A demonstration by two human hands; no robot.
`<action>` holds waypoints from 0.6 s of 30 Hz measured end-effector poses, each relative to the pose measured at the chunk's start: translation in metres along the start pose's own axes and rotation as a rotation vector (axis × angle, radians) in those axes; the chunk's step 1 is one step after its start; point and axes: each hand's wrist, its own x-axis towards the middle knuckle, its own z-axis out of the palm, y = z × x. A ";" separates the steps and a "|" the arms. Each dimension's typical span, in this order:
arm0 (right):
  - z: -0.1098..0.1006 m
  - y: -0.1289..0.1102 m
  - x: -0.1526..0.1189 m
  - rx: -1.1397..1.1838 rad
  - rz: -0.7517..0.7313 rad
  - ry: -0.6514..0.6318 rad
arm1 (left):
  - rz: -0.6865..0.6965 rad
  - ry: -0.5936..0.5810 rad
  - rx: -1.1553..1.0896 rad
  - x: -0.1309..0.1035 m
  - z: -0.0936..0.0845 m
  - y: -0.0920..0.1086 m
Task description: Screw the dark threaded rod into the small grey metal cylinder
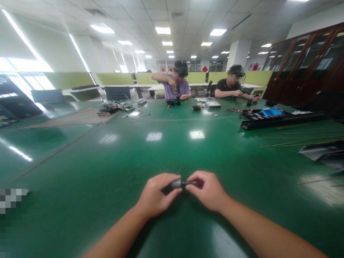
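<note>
Just above the green tabletop (pixel 129 154), near its front edge, my two hands meet around one small part. My left hand (pixel 157 193) is closed, thumb and fingers gripping a short grey metallic cylinder (pixel 176 184). A thin dark ridged shaft (pixel 188 183) sticks out of the cylinder toward the right. Its far end is pinched between the thumb and fingers of my right hand (pixel 209 189). The cylinder's left end is hidden inside my left hand. The part lies roughly level. I cannot make out its exact kind.
Across the table sit two people, one in a purple shirt (pixel 185 87) and one in black (pixel 225 86), handling parts. At right lie a black channel-shaped housing (pixel 285 120), thin rods (pixel 292 143) and dark metal pieces (pixel 322 152). Cables and small parts (pixel 118 106) lie far left.
</note>
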 end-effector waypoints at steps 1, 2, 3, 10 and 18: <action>0.000 0.000 0.000 0.000 0.001 0.002 | -0.001 0.001 -0.001 0.000 0.000 0.000; 0.000 0.000 0.000 -0.003 0.003 0.002 | -0.003 0.000 -0.001 0.001 0.000 0.001; 0.000 -0.001 0.000 -0.007 0.004 0.003 | -0.003 -0.001 -0.002 0.001 -0.001 0.001; 0.000 0.000 0.001 0.002 0.013 -0.003 | -0.014 -0.006 0.002 0.000 0.000 0.000; 0.001 0.001 -0.001 -0.005 0.005 -0.001 | 0.001 -0.002 0.004 0.000 -0.001 0.001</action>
